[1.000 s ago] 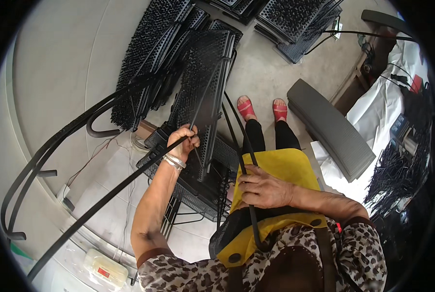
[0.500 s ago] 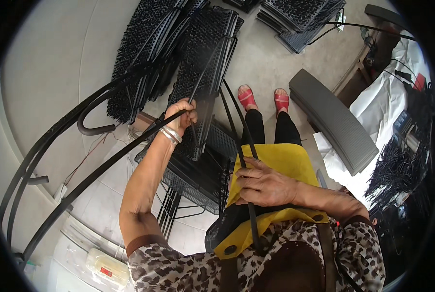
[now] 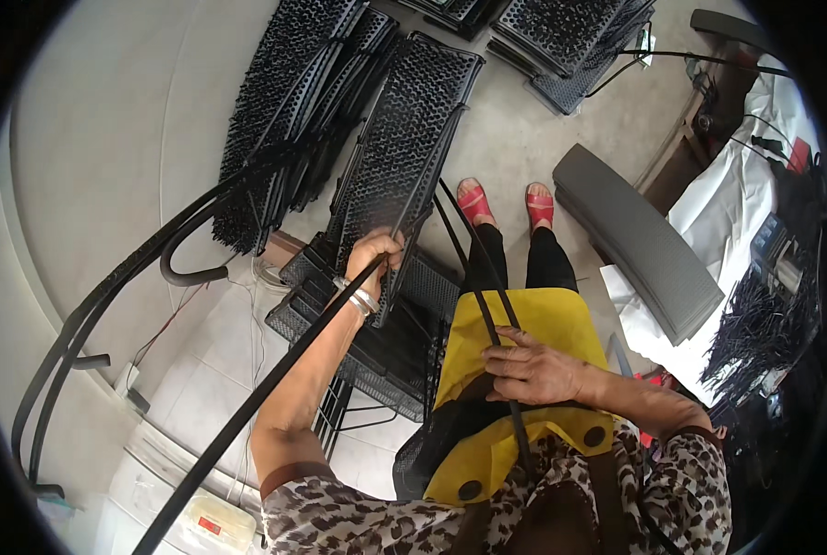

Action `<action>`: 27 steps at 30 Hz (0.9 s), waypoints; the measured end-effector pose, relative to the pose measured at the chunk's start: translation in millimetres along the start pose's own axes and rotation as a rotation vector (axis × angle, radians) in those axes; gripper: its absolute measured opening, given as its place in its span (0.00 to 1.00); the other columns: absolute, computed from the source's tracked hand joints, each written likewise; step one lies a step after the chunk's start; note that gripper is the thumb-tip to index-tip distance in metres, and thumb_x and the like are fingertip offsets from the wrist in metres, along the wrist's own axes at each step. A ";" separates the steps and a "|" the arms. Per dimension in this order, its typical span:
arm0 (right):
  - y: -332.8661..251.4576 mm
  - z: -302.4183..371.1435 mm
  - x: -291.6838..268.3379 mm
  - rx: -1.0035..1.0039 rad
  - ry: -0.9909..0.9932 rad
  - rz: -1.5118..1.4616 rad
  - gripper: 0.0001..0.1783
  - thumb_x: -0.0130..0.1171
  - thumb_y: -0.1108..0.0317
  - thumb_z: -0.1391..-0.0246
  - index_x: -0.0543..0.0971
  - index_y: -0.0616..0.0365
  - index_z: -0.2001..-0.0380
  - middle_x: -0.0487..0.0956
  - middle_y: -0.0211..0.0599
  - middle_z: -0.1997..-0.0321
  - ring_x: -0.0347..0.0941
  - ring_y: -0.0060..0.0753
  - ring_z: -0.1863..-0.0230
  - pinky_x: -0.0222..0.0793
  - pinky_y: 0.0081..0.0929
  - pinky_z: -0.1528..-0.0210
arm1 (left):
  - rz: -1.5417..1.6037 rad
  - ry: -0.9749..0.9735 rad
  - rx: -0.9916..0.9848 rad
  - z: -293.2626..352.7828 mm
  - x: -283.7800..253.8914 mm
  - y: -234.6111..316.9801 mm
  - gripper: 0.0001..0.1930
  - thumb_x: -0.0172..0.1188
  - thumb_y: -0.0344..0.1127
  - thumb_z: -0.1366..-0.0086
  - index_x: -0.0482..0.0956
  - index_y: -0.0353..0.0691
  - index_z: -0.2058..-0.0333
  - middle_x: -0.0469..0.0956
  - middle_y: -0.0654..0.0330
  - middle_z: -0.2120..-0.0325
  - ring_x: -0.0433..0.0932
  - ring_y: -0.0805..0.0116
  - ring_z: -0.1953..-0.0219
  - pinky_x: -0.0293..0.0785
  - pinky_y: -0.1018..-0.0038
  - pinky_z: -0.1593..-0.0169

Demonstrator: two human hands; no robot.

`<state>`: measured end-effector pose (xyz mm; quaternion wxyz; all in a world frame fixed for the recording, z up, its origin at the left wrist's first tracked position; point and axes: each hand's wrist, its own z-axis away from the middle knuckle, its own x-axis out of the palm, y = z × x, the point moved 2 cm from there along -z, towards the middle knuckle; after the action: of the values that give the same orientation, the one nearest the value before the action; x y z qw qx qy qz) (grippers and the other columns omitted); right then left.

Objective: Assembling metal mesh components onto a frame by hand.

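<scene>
A black perforated panel [image 3: 404,120] with a slim rim stands tilted in front of me, to the left of my feet. My left hand [image 3: 376,259], a silver bangle on its wrist, is closed near the panel's lower end round a long black strip [image 3: 275,379], which runs down to the lower left. Over my yellow apron [image 3: 561,324], my right hand [image 3: 533,370] has its fingers curled round a thinner black strip [image 3: 515,421]. Two such strands run from there up to the panel's right edge. Their far ends are hidden behind it.
More perforated panels [image 3: 293,83] lean in a stack at the far left, others [image 3: 561,37] lie at the back. A black mesh basket [image 3: 367,379] stands below the panel. Grey curved slats [image 3: 635,240] lie right, beside white sheeting [image 3: 728,194]. Thick black tubes [image 3: 90,305] arc at left.
The panel has come more face-on and stands out more plainly. My left hand has shifted right and down with the strip; my right hand has moved slightly right, still on its strip.
</scene>
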<state>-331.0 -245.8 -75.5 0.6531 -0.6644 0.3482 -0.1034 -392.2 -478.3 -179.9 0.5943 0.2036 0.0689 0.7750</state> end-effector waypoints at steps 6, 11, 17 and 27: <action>4.0 11.4 4.4 -0.017 0.033 0.016 0.12 0.59 0.67 0.68 0.64 0.56 0.85 0.70 0.34 0.73 0.67 0.34 0.62 0.55 0.38 0.53 | 0.032 0.032 -0.007 4.9 10.4 5.8 0.05 0.46 0.25 0.60 0.64 0.33 0.80 0.61 0.61 0.85 0.61 0.72 0.85 0.59 0.77 0.79; 4.9 12.3 4.0 -0.011 0.030 0.018 0.13 0.59 0.66 0.68 0.64 0.56 0.87 0.70 0.34 0.73 0.67 0.33 0.62 0.56 0.38 0.54 | -0.020 0.116 -0.004 0.7 17.9 14.0 0.03 0.45 0.28 0.62 0.66 0.37 0.83 0.59 0.66 0.91 0.56 0.76 0.89 0.52 0.82 0.83; 2.8 -2.0 3.0 -0.018 0.022 0.019 0.08 0.53 0.65 0.66 0.69 0.56 0.83 0.70 0.36 0.72 0.66 0.35 0.62 0.55 0.40 0.53 | -0.115 0.119 -0.016 -6.7 14.1 26.3 0.02 0.46 0.28 0.62 0.65 0.37 0.85 0.58 0.66 0.92 0.55 0.77 0.90 0.52 0.82 0.84; -7.7 -40.5 4.9 -0.053 0.012 0.089 0.10 0.55 0.64 0.67 0.69 0.57 0.83 0.70 0.38 0.71 0.66 0.37 0.61 0.55 0.43 0.55 | -0.227 0.044 -0.028 -21.5 -10.0 57.0 0.05 0.47 0.27 0.60 0.66 0.34 0.80 0.65 0.62 0.84 0.60 0.73 0.85 0.59 0.79 0.78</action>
<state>-348.9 -281.7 -64.7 0.6372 -0.6646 0.3841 -0.0690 -449.5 -501.0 -181.8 0.6792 0.1694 0.0936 0.7080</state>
